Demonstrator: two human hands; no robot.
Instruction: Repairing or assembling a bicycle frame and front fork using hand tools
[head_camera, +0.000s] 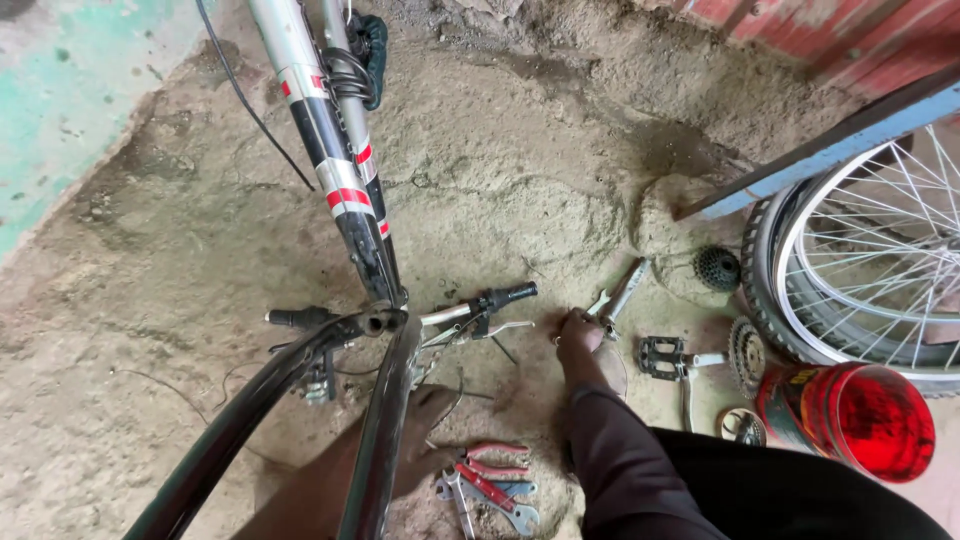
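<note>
**Gloss, grit and bare steel**

Glossy black-and-silver painted metal bicycle frame (340, 170) over rough, matt sandy dirt floor (500, 180). Shiny translucent red plastic tub (865, 415); bright steel-spoked wheel (880, 260) with matt rubber tyre; dull grey metal spanners (490, 500).

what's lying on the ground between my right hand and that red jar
In the head view, a black pedal on its crank arm and a toothed chainring lie between the right hand and the red jar.
</note>
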